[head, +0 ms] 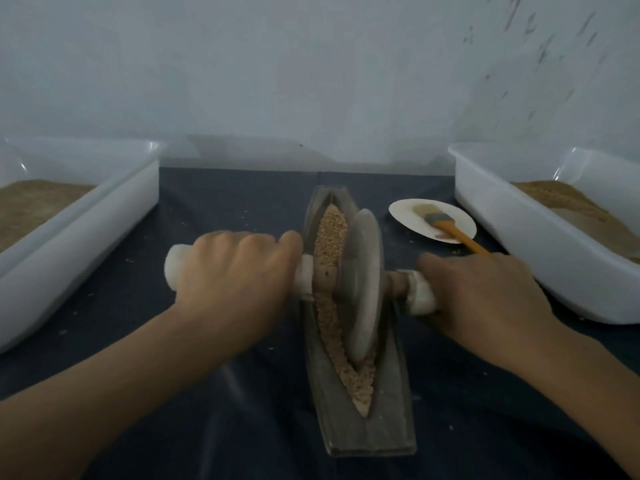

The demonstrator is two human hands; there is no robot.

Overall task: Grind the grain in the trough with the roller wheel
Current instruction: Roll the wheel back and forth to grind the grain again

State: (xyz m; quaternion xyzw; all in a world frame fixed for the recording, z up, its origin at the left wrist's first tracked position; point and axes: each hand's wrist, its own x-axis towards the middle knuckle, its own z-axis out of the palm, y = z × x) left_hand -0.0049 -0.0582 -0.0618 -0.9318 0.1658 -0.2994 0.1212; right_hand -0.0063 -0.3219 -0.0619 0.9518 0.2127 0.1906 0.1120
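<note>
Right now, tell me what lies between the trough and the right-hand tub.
In the head view, a paper plate with a brush on it lies between the trough and the right tub.

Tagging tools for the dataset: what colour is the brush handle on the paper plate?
Orange; the brush handle sticks out over the white paper plate rim. Head view, the only one.

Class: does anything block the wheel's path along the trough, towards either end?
Nothing visible. The wheel sits mid-trough; only grain lies before and behind it. The brush on its plate is off to the right.
</note>
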